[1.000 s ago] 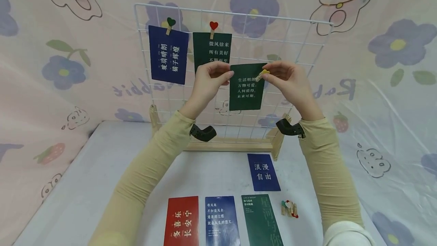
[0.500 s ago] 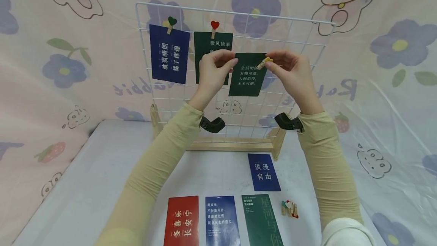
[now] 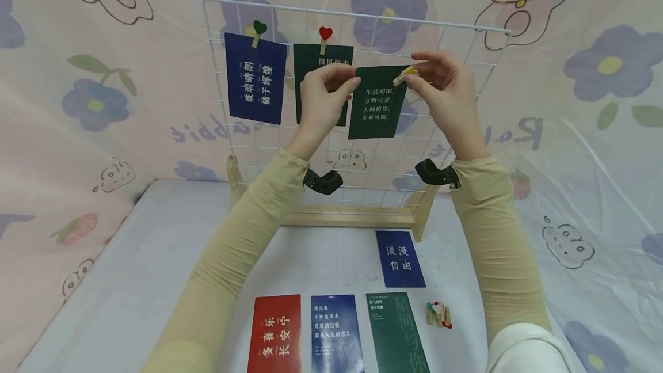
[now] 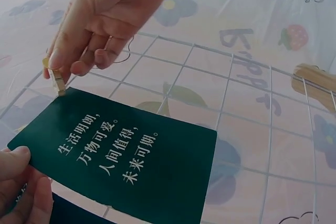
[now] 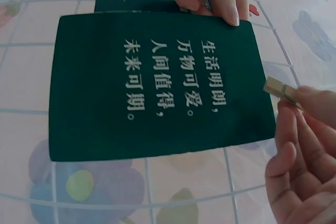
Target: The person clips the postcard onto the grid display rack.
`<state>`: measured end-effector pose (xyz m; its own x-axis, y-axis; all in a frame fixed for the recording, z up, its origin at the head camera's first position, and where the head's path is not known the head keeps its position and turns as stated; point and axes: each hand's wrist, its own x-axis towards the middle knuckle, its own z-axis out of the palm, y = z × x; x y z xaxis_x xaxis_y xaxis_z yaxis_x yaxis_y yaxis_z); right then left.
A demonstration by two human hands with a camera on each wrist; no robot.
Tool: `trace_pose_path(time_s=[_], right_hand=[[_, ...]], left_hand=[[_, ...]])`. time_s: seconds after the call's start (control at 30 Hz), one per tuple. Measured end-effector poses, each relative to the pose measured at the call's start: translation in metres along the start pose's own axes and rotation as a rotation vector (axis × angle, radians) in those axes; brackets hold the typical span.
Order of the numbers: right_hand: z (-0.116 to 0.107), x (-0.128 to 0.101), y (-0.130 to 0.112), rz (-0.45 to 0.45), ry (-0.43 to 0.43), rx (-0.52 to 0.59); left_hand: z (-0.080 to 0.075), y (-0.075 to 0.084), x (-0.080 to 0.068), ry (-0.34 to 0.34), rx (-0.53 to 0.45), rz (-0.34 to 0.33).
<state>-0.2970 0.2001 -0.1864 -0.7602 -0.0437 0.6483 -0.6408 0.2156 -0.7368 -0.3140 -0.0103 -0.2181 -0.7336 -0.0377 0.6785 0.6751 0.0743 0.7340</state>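
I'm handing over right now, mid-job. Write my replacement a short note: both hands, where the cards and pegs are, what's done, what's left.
Left hand: pinches the left edge of the dark green card with white text, held against the white wire grid panel.
Right hand: pinches the small yellow-topped wooden peg at the card's top right corner.
Done: navy blue card and another dark green card hang clipped on the grid's top row.
Left: whether the peg grips a wire yet cannot be told. On the table lie a small navy card, a red card, a blue card, a green card and spare pegs.
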Motion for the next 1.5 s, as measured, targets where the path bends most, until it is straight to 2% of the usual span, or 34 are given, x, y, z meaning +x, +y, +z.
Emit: trace_pose_path(time_s=[0.27, 0.5, 0.63, 0.83, 1.13, 1.5], right_hand=[[0.000, 0.014, -0.002, -0.025, 0.058, 0.063], [0.003, 0.016, -0.003, -0.056, 0.087, 0.093], [0.006, 0.016, -0.012, -0.061, 0.100, 0.103], [0.011, 0.018, -0.026, -0.072, 0.127, 0.075], [0.015, 0.026, -0.029, -0.116, 0.138, -0.003], [0.023, 0.027, -0.032, -0.142, 0.142, -0.140]], left_hand=[[-0.002, 0.002, 0.007, 0.033, -0.005, 0.033], [0.000, 0.003, 0.011, 0.027, 0.018, 0.044], [0.000, 0.006, 0.014, 0.030, 0.057, 0.056], [0.000, 0.012, 0.018, 0.045, 0.103, 0.051], [0.002, 0.015, 0.019, 0.053, 0.117, 0.018], [0.005, 0.013, 0.018, 0.068, 0.207, 0.042]])
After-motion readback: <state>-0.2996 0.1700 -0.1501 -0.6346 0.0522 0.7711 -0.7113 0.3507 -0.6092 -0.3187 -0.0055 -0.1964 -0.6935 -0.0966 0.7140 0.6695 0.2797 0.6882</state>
